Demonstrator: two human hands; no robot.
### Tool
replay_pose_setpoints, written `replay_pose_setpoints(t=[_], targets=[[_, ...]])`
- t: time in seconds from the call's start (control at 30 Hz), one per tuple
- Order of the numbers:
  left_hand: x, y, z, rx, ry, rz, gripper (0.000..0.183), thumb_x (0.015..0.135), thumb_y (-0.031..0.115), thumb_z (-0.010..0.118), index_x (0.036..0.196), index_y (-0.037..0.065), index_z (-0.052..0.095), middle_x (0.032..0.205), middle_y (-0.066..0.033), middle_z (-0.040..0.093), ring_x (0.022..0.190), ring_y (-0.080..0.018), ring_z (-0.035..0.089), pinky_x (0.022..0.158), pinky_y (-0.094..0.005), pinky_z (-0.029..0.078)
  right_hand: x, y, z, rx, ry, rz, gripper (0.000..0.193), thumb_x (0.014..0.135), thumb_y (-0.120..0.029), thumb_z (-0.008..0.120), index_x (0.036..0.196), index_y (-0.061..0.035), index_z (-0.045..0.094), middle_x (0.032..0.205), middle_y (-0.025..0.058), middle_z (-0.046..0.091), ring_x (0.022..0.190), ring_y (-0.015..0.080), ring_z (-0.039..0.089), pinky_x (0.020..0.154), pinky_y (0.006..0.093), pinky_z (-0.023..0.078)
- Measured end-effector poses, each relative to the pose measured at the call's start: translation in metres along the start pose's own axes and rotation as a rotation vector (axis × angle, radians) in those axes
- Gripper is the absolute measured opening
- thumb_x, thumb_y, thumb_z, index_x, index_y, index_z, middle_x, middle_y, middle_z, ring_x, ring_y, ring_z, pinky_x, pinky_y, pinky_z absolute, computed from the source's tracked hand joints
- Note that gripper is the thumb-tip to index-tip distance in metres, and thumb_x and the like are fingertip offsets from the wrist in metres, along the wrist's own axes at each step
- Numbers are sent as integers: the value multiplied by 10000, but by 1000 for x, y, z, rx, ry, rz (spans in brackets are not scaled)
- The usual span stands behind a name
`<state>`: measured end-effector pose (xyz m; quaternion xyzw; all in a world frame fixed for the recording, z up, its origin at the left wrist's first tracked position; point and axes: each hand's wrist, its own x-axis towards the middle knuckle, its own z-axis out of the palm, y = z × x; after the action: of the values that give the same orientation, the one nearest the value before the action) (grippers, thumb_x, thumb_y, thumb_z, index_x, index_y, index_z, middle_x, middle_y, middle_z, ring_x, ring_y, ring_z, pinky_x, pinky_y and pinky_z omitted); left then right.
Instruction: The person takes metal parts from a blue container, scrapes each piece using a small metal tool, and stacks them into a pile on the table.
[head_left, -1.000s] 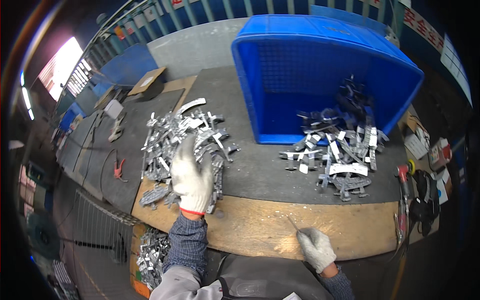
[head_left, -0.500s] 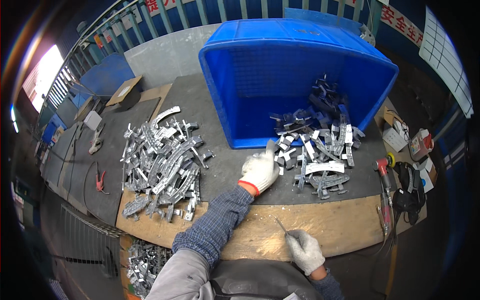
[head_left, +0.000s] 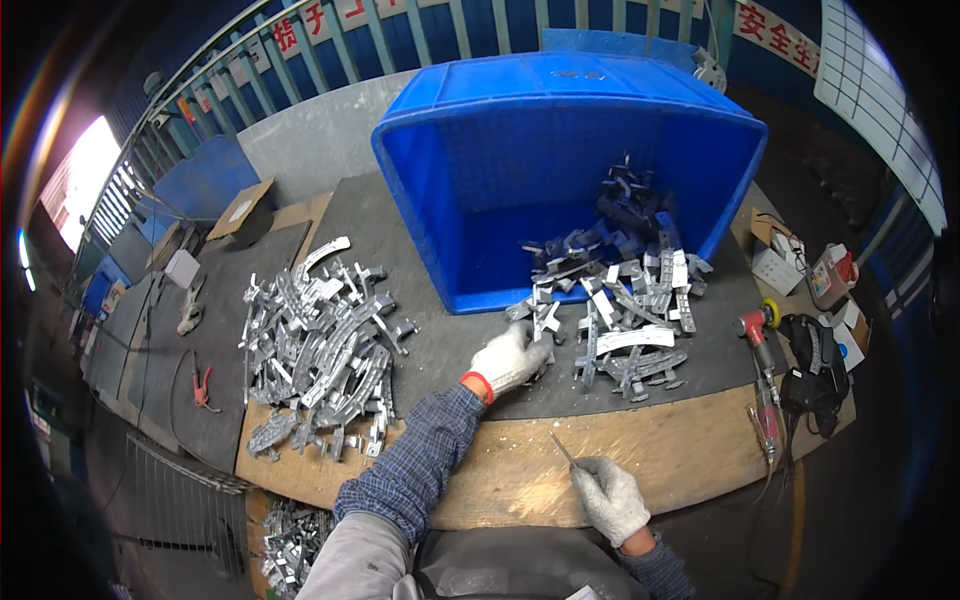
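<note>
My left hand [head_left: 508, 360], in a white knitted glove with a red cuff, is closed around a grey cast-metal bracket [head_left: 541, 328] in front of the blue bin; the fingers hide much of the part. In my gloved right hand [head_left: 612, 502], held over the front wooden board, is a thin pointed metal hand tool [head_left: 562, 448], its tip toward the far left. To the right of my left hand lies a heap of curved metal brackets [head_left: 634, 340], spilling out of the bin's mouth. Another pile of similar brackets [head_left: 325, 345] lies to the left.
The large blue bin [head_left: 415, 225] rests on its side on the grey-topped bench [head_left: 445, 370]. A wooden board [head_left: 480, 480] runs along the front edge. At right are a red air sander [head_left: 757, 328], cables and small boxes. A red-handled air gun [head_left: 203, 388] lies at left.
My left hand has drawn back from the bin's mouth toward me, bringing a bracket with it. My right hand stays almost still with the tool. The view has shifted slightly.
</note>
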<state>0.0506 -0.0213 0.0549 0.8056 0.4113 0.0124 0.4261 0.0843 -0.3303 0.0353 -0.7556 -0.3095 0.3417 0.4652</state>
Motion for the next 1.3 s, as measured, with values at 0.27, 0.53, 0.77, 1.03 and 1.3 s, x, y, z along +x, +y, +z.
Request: replay_pose_setpoints(t=[0.27, 0.53, 0.77, 1.03, 1.3], targets=[[-59, 28, 30, 233, -257, 193, 788, 1023, 592, 655, 1586, 65, 494, 1260, -333, 745, 1170, -486, 743, 995, -542, 588, -3, -13, -13, 249, 108, 122, 325, 1094, -200, 711, 1282, 64, 699, 827, 42, 700, 674, 93, 618, 609, 287, 517], [-75, -2, 27, 319, 35, 196, 823, 996, 546, 735, 1567, 33, 440, 1071, -259, 792, 911, -457, 797, 816, -558, 624, 4, -8, -18, 344, 226, 85, 297, 1102, -153, 691, 1278, 87, 672, 764, 33, 660, 626, 79, 582, 574, 269, 485], [-79, 12, 32, 365, 147, 463, 876, 922, 499, 832, 1580, 40, 482, 1215, -242, 771, 1070, -443, 779, 887, -530, 629, 8, -13, -15, 407, 260, 89, 303, 1107, -171, 687, 1272, 83, 673, 769, 33, 653, 616, 73, 572, 556, 264, 472], [-58, -11, 48, -147, 80, 423, 787, 963, 473, 839, 1536, 17, 552, 1223, -140, 787, 1075, -291, 773, 933, -414, 617, 8, -5, -14, 424, 311, 88, 315, 1113, -175, 677, 1287, 86, 660, 797, 22, 643, 605, 76, 568, 540, 266, 470], [-87, -1, 10, -429, -478, -72, 427, 1059, 441, 744, 1184, 37, 682, 850, 0, 700, 638, -68, 608, 534, -241, 486, 27, -18, -27, 476, 415, 126, 325, 1134, -194, 633, 1299, 86, 635, 699, 17, 595, 512, 77, 506, 461, 266, 409]])
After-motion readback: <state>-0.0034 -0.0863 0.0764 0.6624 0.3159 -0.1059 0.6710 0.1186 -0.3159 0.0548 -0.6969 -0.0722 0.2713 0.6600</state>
